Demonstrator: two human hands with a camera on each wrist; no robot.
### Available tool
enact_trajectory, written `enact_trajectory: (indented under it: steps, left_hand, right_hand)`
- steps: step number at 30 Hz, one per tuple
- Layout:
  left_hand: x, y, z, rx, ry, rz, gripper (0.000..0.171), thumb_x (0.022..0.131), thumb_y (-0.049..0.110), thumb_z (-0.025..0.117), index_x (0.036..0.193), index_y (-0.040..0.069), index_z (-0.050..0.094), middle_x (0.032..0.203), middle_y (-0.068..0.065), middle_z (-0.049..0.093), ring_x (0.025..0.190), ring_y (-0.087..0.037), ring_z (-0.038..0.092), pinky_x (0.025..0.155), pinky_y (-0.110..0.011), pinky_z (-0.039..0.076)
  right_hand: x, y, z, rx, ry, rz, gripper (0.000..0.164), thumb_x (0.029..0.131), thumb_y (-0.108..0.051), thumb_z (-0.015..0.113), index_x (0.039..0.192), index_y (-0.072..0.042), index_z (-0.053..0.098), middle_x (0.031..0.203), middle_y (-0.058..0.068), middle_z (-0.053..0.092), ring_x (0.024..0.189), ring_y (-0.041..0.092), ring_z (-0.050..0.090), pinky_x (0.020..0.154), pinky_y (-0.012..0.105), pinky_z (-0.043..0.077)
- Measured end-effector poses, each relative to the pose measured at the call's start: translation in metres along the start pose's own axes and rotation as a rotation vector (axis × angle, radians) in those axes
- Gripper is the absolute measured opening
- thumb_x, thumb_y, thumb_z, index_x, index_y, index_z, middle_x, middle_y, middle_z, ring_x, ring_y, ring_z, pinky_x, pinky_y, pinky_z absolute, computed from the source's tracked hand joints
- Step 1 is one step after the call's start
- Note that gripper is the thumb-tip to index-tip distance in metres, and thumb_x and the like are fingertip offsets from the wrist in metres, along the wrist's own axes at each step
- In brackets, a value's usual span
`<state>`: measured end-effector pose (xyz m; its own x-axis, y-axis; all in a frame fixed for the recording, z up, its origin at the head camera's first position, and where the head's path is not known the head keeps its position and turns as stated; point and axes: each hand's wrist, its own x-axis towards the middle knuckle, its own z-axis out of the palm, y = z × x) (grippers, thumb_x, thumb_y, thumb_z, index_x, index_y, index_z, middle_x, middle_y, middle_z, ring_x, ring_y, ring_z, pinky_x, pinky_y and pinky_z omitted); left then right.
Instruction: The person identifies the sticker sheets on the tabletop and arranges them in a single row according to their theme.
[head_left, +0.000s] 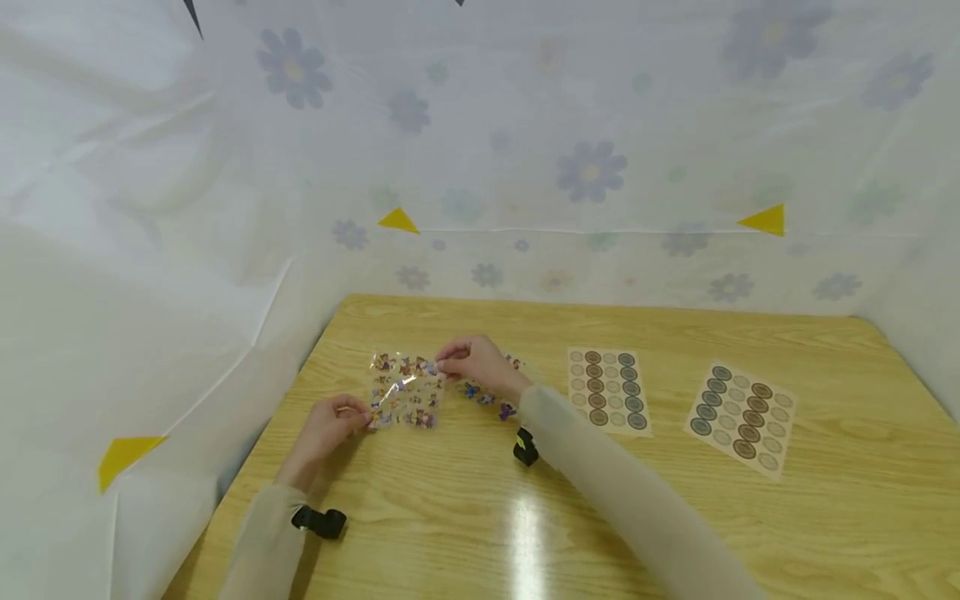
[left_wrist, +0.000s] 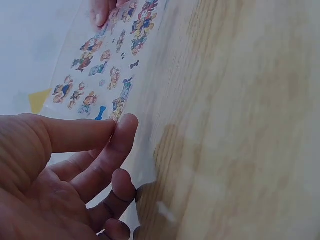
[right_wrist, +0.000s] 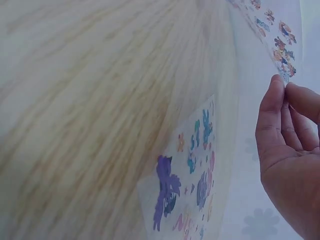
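Observation:
A clear sticker sheet with small colourful cartoon figures is held between both hands over the left part of the table. My left hand pinches its near left corner between thumb and forefinger, as the left wrist view shows, the other fingers loosely bent. At the far right corner, my right hand pinches the sheet with thumb and fingertips. A second sticker sheet, with purple, blue and pink figures, lies on the table beneath the right hand, which partly hides it in the head view.
Two pale sheets of round, coin-like stickers lie to the right: one sheet near the middle, the other turned at an angle. The wood-grain table meets a flowered white curtain at the back. Yellow triangles mark the curtain.

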<state>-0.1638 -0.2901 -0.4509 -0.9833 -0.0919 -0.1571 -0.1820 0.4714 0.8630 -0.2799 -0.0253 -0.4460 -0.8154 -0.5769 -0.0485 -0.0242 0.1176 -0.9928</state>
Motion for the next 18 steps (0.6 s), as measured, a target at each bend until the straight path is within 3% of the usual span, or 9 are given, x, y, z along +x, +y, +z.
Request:
enact_trajectory:
  steps: [10, 18]
  left_hand:
    - [-0.021, -0.006, 0.004, -0.023, -0.060, 0.008, 0.009, 0.093, 0.003, 0.063, 0.094, -0.006, 0.062, 0.080, -0.010, 0.071, 0.071, -0.015, 0.057, 0.062, -0.025, 0.041]
    - [-0.041, -0.008, 0.006, -0.076, -0.076, 0.007, 0.012, 0.092, 0.003, 0.065, 0.098, -0.007, 0.061, 0.085, -0.015, 0.071, 0.081, -0.021, 0.065, 0.071, -0.026, 0.044]
  right_hand:
    - [-0.016, 0.005, 0.002, -0.116, -0.047, -0.026, 0.009, 0.093, -0.010, 0.069, 0.101, -0.008, 0.071, 0.090, 0.008, 0.071, 0.090, 0.037, 0.068, 0.079, 0.043, 0.056]
    - [-0.032, 0.004, 0.008, -0.078, -0.074, -0.035, 0.009, 0.092, -0.005, 0.068, 0.100, -0.004, 0.071, 0.087, 0.010, 0.070, 0.088, 0.039, 0.067, 0.079, 0.045, 0.056]
